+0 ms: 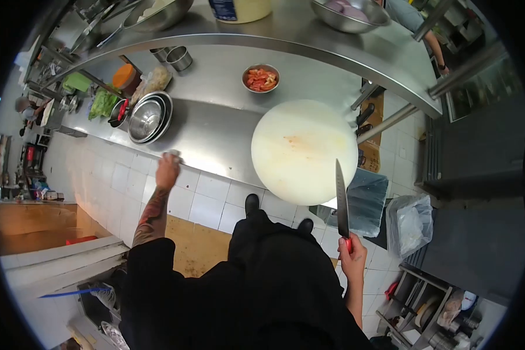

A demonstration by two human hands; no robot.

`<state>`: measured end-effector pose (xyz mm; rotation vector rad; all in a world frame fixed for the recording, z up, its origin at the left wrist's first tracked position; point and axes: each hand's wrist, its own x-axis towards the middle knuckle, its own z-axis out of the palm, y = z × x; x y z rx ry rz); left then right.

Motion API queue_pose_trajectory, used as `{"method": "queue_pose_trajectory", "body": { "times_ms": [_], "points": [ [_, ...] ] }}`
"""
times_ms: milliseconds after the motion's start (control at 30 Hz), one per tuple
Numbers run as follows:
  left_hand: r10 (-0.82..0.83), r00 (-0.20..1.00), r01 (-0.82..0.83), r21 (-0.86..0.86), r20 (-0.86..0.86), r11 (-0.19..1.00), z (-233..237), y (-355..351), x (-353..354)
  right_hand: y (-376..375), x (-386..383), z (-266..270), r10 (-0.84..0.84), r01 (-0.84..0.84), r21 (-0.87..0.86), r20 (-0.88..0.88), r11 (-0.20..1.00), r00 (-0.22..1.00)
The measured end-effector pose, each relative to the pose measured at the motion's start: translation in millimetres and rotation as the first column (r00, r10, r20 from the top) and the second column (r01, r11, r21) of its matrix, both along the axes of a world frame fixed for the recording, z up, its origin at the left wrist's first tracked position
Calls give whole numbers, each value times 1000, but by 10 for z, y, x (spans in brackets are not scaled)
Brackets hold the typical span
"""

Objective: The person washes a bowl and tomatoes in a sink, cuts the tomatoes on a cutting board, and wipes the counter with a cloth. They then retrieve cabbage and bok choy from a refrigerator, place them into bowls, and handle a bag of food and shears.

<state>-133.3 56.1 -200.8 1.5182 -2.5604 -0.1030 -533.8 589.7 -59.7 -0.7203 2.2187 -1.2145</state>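
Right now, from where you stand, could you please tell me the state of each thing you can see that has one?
Knife, unsheathed, held by its handle.
Right hand, fingers closed around the knife's red handle.
Left hand, off the counter's edge, grip unclear.
Cutting board, flat, stained reddish.
Red pieces, cut, in a small bowl.
Metal bowls, nested.
Bin beside the board, open, lined with plastic.

Orange-stained white: board [303, 151], counter's [216, 137] right end. Red: slices [261, 80], knife handle [349, 240]. Green: leaves [103, 104]. Dark-patterned: left forearm [154, 214].
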Motion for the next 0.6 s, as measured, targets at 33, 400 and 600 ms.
{"method": "queue_pose_trajectory", "body": {
  "times_ms": [33,400,600],
  "points": [
    [227,973,-227,-12,-50,974,12,-20,29,127,-55,37,-16,14,36,53,999,998],
    [-218,962,178,-227,-164,957,-66,1595,-2018,1045,-1129,143,217,-200,226,-55,953,975],
    [937,215,-815,477,-276,328,-1117,961,361,1344,-1338,216,-11,2,106,86,994,996]
  ]
}}
